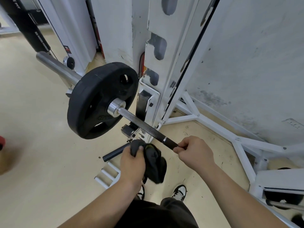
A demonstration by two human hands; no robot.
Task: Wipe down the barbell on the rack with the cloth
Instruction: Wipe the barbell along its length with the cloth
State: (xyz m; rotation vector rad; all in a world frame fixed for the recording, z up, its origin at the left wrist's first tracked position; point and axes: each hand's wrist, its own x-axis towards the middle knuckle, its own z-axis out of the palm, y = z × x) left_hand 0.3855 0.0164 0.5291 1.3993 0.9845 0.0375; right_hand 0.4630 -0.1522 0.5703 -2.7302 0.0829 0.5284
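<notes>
Nearest the camera, the left hand [131, 163] has its grip clamped on a bunched dark cloth [154, 163], held just below the bar and not touching it. Beside it, the right hand [194, 150] is closed around the barbell [148, 129] at its dark knurled shaft. Judging from this, the wiping seems barely begun or paused, with most of the length left. Farther off, the bar rests on the white rack [158, 99], carrying black plates [98, 99], its chrome sleeve running beyond.
</notes>
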